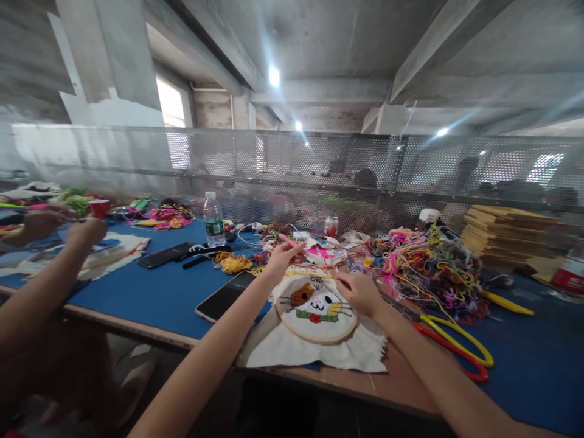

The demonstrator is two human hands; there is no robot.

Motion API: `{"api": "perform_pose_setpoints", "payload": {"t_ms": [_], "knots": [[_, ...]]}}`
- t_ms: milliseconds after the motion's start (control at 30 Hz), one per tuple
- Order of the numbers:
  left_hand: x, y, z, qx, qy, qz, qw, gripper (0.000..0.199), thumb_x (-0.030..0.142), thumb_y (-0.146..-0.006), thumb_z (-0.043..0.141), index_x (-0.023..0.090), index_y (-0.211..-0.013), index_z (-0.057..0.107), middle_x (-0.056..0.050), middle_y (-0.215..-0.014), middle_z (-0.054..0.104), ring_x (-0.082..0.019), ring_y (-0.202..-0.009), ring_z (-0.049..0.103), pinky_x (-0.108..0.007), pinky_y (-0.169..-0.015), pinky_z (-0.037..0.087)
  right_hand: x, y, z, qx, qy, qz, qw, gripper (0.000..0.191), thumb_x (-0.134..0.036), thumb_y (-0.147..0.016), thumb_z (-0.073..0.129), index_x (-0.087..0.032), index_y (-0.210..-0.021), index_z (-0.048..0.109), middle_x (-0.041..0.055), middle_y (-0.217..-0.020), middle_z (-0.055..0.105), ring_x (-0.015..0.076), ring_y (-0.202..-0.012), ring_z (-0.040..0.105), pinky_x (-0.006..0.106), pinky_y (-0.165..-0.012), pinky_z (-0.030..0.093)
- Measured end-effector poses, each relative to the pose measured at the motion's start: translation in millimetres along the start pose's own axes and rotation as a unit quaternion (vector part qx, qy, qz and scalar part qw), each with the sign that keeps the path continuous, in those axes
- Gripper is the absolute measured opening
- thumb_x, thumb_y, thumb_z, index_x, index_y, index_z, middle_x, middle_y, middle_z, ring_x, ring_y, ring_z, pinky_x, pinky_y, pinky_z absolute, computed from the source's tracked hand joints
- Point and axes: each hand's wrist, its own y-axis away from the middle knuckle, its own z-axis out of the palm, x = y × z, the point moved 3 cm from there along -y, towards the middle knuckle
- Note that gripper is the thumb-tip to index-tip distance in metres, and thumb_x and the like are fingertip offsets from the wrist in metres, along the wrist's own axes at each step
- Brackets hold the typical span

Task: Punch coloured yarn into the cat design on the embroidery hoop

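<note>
A round embroidery hoop holds white cloth with a stitched cat face, brown and yellow patches and a green band with a red shape. Above the hoop's upper left edge, my left hand is closed on a pink pen-like tool. My right hand lies at the hoop's upper right, fingers bent together near the cloth; what they hold, if anything, is too small to tell. Yellow thread runs along the hoop's top between both hands.
Right of the hoop lie large scissors and a heap of tangled yarn, with stacked brown packets behind. To the left are a phone, a water bottle and another person's hands. A can stands behind.
</note>
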Motion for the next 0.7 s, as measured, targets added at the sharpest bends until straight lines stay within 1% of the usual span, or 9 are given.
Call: {"api": "perform_pose_setpoints", "payload": {"t_ms": [67,133,200,267,367,500,600,700], "knots": [[-2.1,0.9,0.3,-0.013,0.021,-0.032,0.999,0.024,0.03,-0.064,0.072,0.01,-0.077,0.065,-0.006,-0.065,0.065,-0.009,-0.052,0.056,-0.018,-0.05,0.044,0.3,0.3,-0.5,0.0,-0.006,0.0,1.0,0.027,-0.029,-0.084,0.035,-0.021,-0.079,0.06,0.0013,-0.062,0.061,0.0129,-0.056,0.051,0.023,-0.052,0.021],[-3.7,2.3,0.9,-0.021,0.055,-0.073,0.996,0.02,0.028,-0.069,0.068,0.011,-0.08,0.066,-0.006,-0.065,0.065,-0.008,-0.052,0.056,-0.019,-0.053,0.047,0.2,0.5,-2.2,0.006,-0.018,0.001,1.0,0.028,-0.03,-0.085,0.034,-0.02,-0.08,0.06,0.0012,-0.063,0.061,0.0128,-0.056,0.051,0.023,-0.052,0.021],[-4.5,3.9,1.5,-0.018,0.088,-0.113,0.99,0.016,0.026,-0.075,0.062,0.012,-0.082,0.066,-0.006,-0.063,0.064,-0.009,-0.052,0.057,-0.02,-0.056,0.049,-0.5,0.5,-4.6,0.017,-0.03,0.0,0.999,0.028,-0.03,-0.085,0.034,-0.02,-0.079,0.059,0.001,-0.062,0.061,0.0127,-0.057,0.051,0.023,-0.052,0.022],[-4.3,5.1,1.8,-0.007,0.11,-0.133,0.985,0.016,0.024,-0.08,0.056,0.011,-0.081,0.066,-0.006,-0.061,0.064,-0.009,-0.052,0.058,-0.02,-0.056,0.049,-1.1,0.3,-7.1,0.028,-0.035,-0.001,0.999,0.028,-0.03,-0.085,0.034,-0.02,-0.075,0.058,0.0009,-0.06,0.06,0.0126,-0.057,0.051,0.023,-0.053,0.023],[-3.6,5.5,2.1,0.001,0.113,-0.125,0.986,0.018,0.023,-0.082,0.053,0.011,-0.081,0.065,-0.005,-0.061,0.063,-0.009,-0.053,0.059,-0.018,-0.055,0.049,-0.9,0.1,-8.8,0.034,-0.033,-0.003,0.999,0.028,-0.028,-0.085,0.034,-0.019,-0.072,0.056,0.0011,-0.059,0.059,0.0124,-0.056,0.05,0.023,-0.053,0.022],[-2.9,5.7,4.3,-0.032,0.079,-0.099,0.991,0.013,0.02,-0.078,0.058,0.009,-0.083,0.064,-0.006,-0.065,0.065,-0.009,-0.053,0.059,-0.019,-0.056,0.049,0.4,0.1,-6.2,0.018,-0.027,-0.016,0.999,0.026,-0.029,-0.084,0.035,-0.019,-0.073,0.057,0.0006,-0.057,0.057,0.0119,-0.053,0.047,0.023,-0.051,0.02],[-2.6,6.4,5.9,-0.046,0.087,-0.12,0.988,0.014,0.023,-0.079,0.057,0.01,-0.077,0.062,-0.005,-0.063,0.064,-0.009,-0.053,0.058,-0.02,-0.056,0.049,0.8,0.0,-3.2,0.001,-0.027,-0.025,0.999,0.026,-0.028,-0.084,0.035,-0.019,-0.073,0.057,0.0007,-0.057,0.056,0.0119,-0.052,0.047,0.024,-0.051,0.019],[-2.1,5.7,5.2,-0.019,0.1,-0.138,0.985,0.017,0.021,-0.08,0.054,0.011,-0.067,0.059,-0.005,-0.058,0.062,-0.008,-0.049,0.056,-0.02,-0.055,0.047,0.1,-0.3,-1.2,-0.011,-0.034,-0.037,0.999,0.025,-0.027,-0.083,0.037,-0.019,-0.071,0.056,0.0008,-0.058,0.057,0.0118,-0.053,0.046,0.024,-0.051,0.018]]}}
